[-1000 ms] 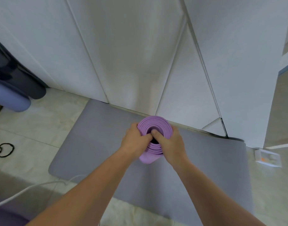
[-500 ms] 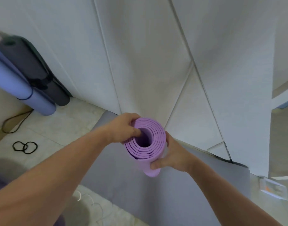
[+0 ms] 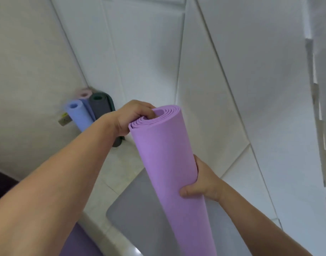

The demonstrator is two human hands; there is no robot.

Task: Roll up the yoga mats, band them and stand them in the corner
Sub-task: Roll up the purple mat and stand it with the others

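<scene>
A rolled purple yoga mat is held up off the floor, tilted, its spiral end toward the upper left. My left hand grips that top end, fingers hooked into the roll's hollow core. My right hand wraps around the roll's middle, thumb in front. No band shows on this roll. In the far corner at the left stand three rolled mats: a blue one, a pink and blue one and a dark grey one.
A flat grey mat lies on the tiled floor below the roll. Another purple mat's edge shows at the bottom left. White wardrobe doors fill the back and right. A small yellow-labelled object sits by the blue roll.
The purple roll has been lifted off the grey mat and raised. My right hand slid down to its middle. The view has turned left, bringing the corner mats closer to centre.
</scene>
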